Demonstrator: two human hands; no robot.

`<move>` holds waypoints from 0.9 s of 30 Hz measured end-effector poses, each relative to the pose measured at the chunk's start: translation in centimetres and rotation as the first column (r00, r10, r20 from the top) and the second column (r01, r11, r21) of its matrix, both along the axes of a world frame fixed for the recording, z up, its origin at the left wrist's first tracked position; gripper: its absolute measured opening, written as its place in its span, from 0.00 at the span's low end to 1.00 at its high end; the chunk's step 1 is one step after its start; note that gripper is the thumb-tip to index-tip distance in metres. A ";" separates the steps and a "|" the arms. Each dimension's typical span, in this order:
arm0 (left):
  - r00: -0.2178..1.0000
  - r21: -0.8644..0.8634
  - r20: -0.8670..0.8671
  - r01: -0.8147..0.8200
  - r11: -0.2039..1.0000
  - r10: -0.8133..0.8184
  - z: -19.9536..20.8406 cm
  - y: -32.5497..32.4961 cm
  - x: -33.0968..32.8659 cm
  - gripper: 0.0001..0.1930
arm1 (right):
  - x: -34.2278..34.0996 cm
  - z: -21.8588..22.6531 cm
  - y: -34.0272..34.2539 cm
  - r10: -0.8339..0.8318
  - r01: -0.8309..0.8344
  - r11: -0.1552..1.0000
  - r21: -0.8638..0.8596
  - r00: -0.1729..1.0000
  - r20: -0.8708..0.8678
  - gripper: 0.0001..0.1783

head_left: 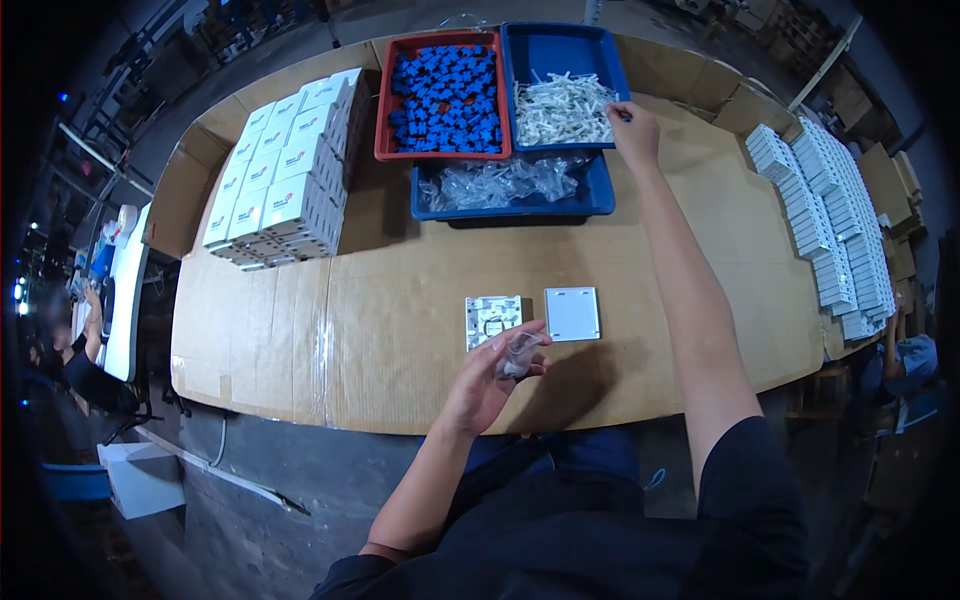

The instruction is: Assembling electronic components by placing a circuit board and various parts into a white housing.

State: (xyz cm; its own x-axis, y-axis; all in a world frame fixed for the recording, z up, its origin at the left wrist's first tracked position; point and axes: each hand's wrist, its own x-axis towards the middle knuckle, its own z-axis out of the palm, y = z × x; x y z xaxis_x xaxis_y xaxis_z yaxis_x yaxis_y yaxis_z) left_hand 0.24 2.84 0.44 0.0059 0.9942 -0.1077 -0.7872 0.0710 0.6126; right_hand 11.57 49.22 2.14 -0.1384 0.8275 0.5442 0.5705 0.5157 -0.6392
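Observation:
My left hand (pixel 478 388) is closed around a small transparent plastic bag (pixel 519 356), held above the table's near side. Just beyond it lies a square white plastic housing (pixel 482 311) with fittings inside, partly covered by my fingers. To its right is a flat white square cover (pixel 572 314). My right arm stretches far forward, and my right hand (pixel 637 138) is at the right edge of a blue tray (pixel 562 45) of small white plastic parts (pixel 562 108). Its fingers are pinched together; what they hold, if anything, is too small to make out.
A red tray (pixel 442 153) holds many blue pieces (pixel 445 98). In front, a lower blue bin (pixel 512 213) contains transparent bags (pixel 510 183). White boxes (pixel 270 190) stand stacked at left, white units (pixel 830 220) at right. Cardboard (pixel 400 290) covers the table; people sit at both sides.

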 end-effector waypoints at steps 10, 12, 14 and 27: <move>0.949 -0.071 0.315 0.016 0.997 0.007 -0.1 -0.6 -0.6 0.34 | 5.4 7.2 -16.0 0.300 -0.686 0.692 -0.225 0.557 -0.774 0.12; 0.952 -0.098 0.302 -0.027 0.995 0.055 0.9 -0.3 -0.1 0.34 | 6.4 7.5 -19.3 0.364 -0.589 0.755 -0.288 0.742 -0.564 0.10; 0.958 -0.079 0.280 -0.040 0.996 0.061 1.8 0.0 0.4 0.34 | 8.1 7.1 -22.2 0.390 -0.604 0.729 -0.321 0.753 -0.531 0.08; 0.990 -0.169 0.108 -0.069 0.983 0.088 2.2 -0.2 0.5 0.32 | 6.1 7.4 -30.5 0.699 -0.703 0.571 -0.424 0.687 -0.198 0.06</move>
State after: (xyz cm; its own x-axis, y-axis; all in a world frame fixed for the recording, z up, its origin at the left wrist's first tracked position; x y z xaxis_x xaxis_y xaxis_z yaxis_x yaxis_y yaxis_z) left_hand 0.78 2.62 2.62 -0.0499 0.9607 -0.2732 -0.8588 0.0984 0.5027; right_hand 17.65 18.71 9.58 -0.7768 0.6098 0.1573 0.1469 0.4183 -0.8964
